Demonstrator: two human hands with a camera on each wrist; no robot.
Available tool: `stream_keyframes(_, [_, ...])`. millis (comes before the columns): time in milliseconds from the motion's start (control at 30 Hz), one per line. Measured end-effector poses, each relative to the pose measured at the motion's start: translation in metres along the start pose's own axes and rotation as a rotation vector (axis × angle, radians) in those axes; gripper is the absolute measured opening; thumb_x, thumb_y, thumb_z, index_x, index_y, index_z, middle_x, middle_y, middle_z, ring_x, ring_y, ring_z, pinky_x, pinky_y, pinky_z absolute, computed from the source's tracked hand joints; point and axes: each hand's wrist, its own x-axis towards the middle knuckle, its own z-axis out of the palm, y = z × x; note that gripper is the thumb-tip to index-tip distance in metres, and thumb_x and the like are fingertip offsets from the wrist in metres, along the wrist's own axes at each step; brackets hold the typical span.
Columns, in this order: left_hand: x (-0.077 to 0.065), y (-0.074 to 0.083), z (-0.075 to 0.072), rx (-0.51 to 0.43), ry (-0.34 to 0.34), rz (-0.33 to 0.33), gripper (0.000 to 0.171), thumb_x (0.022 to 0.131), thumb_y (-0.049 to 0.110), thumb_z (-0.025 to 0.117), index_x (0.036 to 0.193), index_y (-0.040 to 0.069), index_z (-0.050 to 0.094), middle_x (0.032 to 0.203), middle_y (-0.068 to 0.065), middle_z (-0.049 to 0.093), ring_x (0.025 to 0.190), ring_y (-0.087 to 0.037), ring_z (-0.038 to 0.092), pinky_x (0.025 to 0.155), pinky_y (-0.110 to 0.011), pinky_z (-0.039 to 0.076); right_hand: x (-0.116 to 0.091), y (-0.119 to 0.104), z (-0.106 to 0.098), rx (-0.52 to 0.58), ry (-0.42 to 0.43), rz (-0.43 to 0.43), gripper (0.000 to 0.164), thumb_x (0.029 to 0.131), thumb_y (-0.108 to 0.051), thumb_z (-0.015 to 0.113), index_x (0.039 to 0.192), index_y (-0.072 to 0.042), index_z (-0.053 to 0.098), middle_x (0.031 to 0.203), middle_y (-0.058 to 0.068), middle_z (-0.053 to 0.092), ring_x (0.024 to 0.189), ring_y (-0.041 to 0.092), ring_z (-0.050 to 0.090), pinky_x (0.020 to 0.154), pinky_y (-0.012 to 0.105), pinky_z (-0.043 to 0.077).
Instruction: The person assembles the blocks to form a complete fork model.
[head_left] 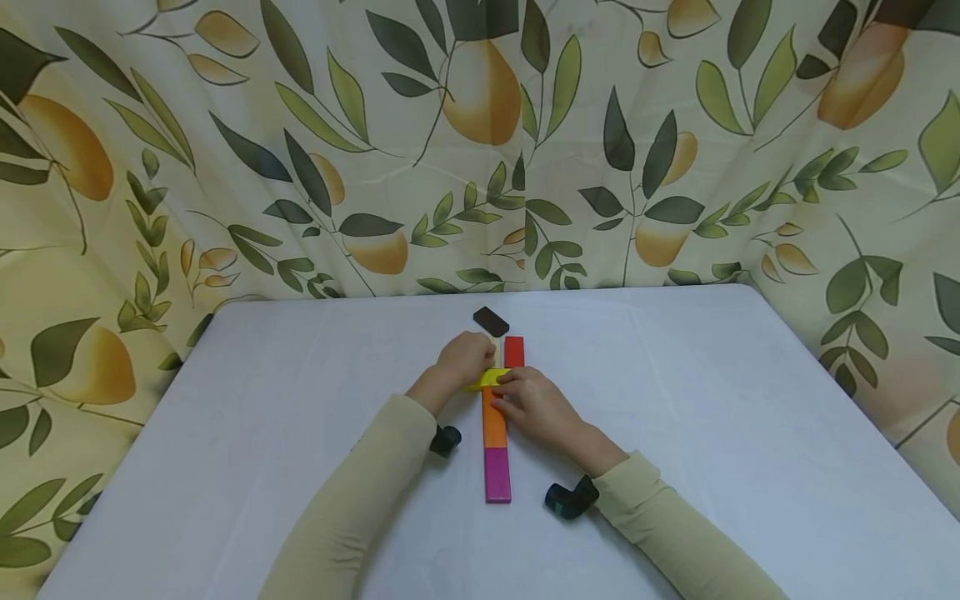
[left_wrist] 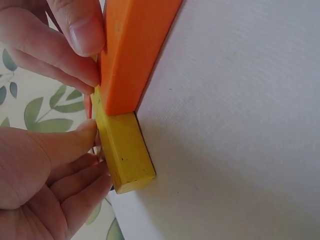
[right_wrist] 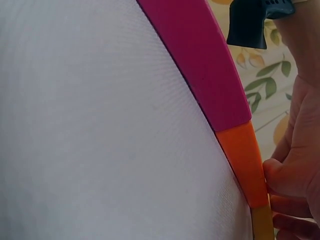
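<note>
On the white tabletop, a magenta block (head_left: 497,475), an orange block (head_left: 494,421) and a crosswise yellow block (head_left: 476,384) stand end to end. Beyond the yellow one, a red block (head_left: 514,350) and a pale cream block (head_left: 497,348) lie side by side. My left hand (head_left: 467,358) pinches the cream block, its fingers curled at that block's left side; in the left wrist view the grip is partly hidden behind the yellow block (left_wrist: 127,152). My right hand (head_left: 538,402) rests its fingertips on the yellow block, with the thumb against the orange block (right_wrist: 245,162).
A dark brown block (head_left: 491,321) lies at the far side, just past my left hand. A leaf-and-fruit patterned cloth (head_left: 480,208) hangs behind the white table (head_left: 712,400). Black wrist cameras hang below both sleeves, close over the tabletop.
</note>
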Motion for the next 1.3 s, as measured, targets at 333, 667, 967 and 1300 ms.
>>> stream_keyframes(333, [0.003, -0.004, -0.01, -0.051, -0.016, -0.018, 0.022, 0.09, 0.026, 0.06, 0.099, 0.008, 0.07, 0.088, -0.004, 0.062, 0.076, -0.017, 0.051, 0.067, -0.024, 0.043, 0.0, 0.001, 0.0, 0.002, -0.01, 0.018, 0.023, 0.081, -0.02, 0.071, 0.099, -0.005, 0.072, 0.099, 0.006, 0.064, 0.096, 0.018, 0.056, 0.083, 0.03, 0.049])
stream_keyframes(667, [0.011, -0.014, -0.016, -0.136, 0.059, -0.092, 0.042, 0.093, 0.028, 0.055, 0.129, 0.006, 0.053, 0.128, -0.008, 0.053, 0.119, -0.023, 0.046, 0.1, -0.037, 0.035, -0.001, -0.002, 0.001, 0.009, -0.015, 0.037, 0.024, 0.081, -0.02, 0.071, 0.1, -0.006, 0.072, 0.101, 0.006, 0.064, 0.098, 0.019, 0.055, 0.084, 0.031, 0.048])
stream_keyframes(967, [0.021, -0.016, -0.012, -0.136, 0.053, -0.117, 0.044, 0.093, 0.029, 0.054, 0.13, 0.006, 0.052, 0.128, -0.009, 0.053, 0.118, -0.023, 0.047, 0.099, -0.037, 0.037, -0.003, 0.0, 0.0, -0.014, -0.004, 0.026, 0.024, 0.082, -0.021, 0.071, 0.1, -0.006, 0.072, 0.101, 0.006, 0.063, 0.098, 0.018, 0.054, 0.085, 0.03, 0.048])
stream_keyframes(1300, [0.034, -0.013, -0.004, -0.149, 0.085, -0.083, 0.044, 0.095, 0.029, 0.052, 0.132, 0.007, 0.05, 0.136, -0.009, 0.046, 0.121, -0.024, 0.044, 0.102, -0.037, 0.033, -0.003, 0.003, 0.001, -0.009, 0.015, -0.013, 0.023, 0.083, -0.02, 0.07, 0.1, -0.006, 0.072, 0.101, 0.006, 0.064, 0.098, 0.019, 0.054, 0.086, 0.03, 0.047])
